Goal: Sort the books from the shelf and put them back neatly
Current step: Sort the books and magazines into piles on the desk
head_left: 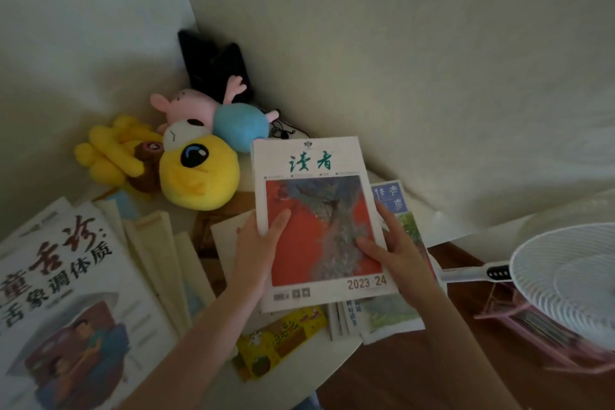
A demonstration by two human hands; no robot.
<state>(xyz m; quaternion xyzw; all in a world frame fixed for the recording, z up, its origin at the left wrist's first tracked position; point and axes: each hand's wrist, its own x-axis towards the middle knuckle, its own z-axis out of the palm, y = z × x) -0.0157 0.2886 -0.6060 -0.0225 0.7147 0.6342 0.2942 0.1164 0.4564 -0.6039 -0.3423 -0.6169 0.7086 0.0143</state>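
A white magazine (316,203) with a red painting and "2023 24" on its cover is held flat in mid view. My left hand (258,243) grips its left edge, thumb on the cover. My right hand (392,250) grips its right edge, thumb on the cover too. Beneath it lies a stack of similar magazines (396,309) with blue and green covers. A large white book (66,293) with black characters lies at the lower left. Several cream books (159,253) lean beside it. A yellow booklet (283,336) sits below the held magazine.
Plush toys crowd the back corner: a yellow one (196,173), a pink and blue pig (219,113) and a black one (213,63). A white fan (565,280) stands at the right over a pink rack (519,326). Brown floor (399,376) shows below the white surface's edge.
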